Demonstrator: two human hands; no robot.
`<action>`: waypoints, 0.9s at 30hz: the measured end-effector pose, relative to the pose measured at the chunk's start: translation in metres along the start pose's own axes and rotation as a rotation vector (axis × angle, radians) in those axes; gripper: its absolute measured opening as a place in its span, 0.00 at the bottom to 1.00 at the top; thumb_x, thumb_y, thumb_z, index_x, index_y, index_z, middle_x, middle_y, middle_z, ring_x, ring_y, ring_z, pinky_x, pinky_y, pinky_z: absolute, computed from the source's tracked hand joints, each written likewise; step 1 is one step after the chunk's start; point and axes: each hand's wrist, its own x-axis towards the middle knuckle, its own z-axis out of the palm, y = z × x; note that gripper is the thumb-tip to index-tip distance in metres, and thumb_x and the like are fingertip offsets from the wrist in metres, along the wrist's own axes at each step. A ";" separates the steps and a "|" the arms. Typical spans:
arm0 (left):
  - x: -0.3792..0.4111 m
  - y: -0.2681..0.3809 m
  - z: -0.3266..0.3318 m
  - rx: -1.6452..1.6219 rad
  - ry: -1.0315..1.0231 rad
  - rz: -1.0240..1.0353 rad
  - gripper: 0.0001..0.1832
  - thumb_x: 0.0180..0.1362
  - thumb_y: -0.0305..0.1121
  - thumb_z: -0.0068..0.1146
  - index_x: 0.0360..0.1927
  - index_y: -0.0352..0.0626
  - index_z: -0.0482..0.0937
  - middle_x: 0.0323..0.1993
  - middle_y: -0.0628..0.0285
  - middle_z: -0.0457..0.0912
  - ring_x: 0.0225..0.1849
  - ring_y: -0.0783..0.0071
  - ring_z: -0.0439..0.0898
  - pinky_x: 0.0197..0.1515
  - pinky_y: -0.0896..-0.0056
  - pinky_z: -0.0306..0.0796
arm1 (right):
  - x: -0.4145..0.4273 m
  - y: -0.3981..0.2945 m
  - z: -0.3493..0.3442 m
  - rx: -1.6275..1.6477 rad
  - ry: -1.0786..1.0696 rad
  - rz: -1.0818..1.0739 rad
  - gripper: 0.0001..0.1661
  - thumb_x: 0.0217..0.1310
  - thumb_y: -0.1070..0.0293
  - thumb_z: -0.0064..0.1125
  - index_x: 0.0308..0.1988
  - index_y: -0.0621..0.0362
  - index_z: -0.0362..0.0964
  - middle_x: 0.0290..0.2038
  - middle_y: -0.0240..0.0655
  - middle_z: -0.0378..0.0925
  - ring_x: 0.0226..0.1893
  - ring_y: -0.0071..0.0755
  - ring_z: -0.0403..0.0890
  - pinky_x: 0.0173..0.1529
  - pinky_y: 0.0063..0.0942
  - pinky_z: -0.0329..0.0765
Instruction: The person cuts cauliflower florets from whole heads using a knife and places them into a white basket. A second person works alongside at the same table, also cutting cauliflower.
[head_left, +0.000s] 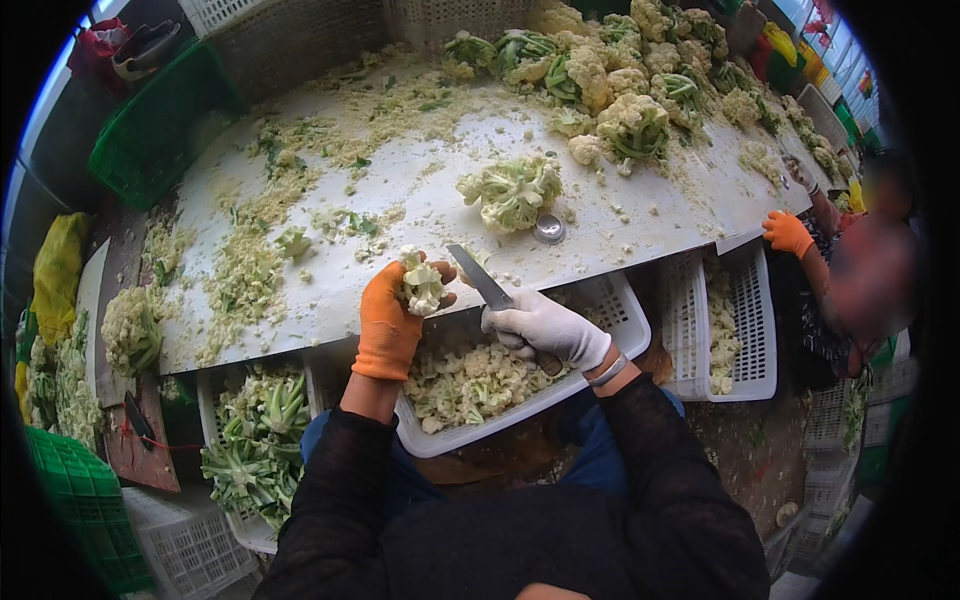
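In an orange glove, my left hand grips a small cauliflower floret above the table's front edge. My right hand, gloved in white, is closed around the handle of a knife, whose blade points up and left, close beside the floret. Beneath both hands, a white plastic crate holds cut florets. A partly cut cauliflower head lies on the white tabletop, with a small round metal object by its lower right side.
Whole cauliflowers are heaped at the back right. Crumbs and leaf scraps litter the table's left side. A crate of leaves and stalks stands at lower left, near another knife on a board. A co-worker is at the right.
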 end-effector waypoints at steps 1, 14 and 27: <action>0.000 0.000 -0.004 0.008 0.008 -0.010 0.19 0.69 0.38 0.42 0.54 0.34 0.73 0.45 0.51 0.83 0.49 0.56 0.84 0.46 0.56 0.82 | -0.006 -0.005 0.006 -0.073 -0.014 -0.011 0.12 0.69 0.62 0.51 0.35 0.59 0.70 0.18 0.23 0.63 0.14 0.15 0.64 0.18 0.21 0.65; -0.005 -0.004 -0.002 0.145 0.165 -0.089 0.37 0.67 0.68 0.41 0.53 0.40 0.74 0.32 0.57 0.84 0.23 0.77 0.77 0.19 0.78 0.65 | 0.003 0.010 0.032 -0.769 0.248 -0.396 0.14 0.67 0.64 0.52 0.36 0.66 0.70 0.26 0.58 0.76 0.33 0.65 0.79 0.36 0.48 0.74; -0.014 -0.021 0.020 0.170 0.178 0.059 0.39 0.69 0.64 0.40 0.60 0.32 0.71 0.35 0.53 0.84 0.23 0.78 0.75 0.24 0.79 0.68 | 0.019 0.019 0.043 -0.678 0.245 -0.334 0.17 0.67 0.62 0.50 0.42 0.68 0.72 0.33 0.58 0.79 0.39 0.64 0.80 0.44 0.51 0.76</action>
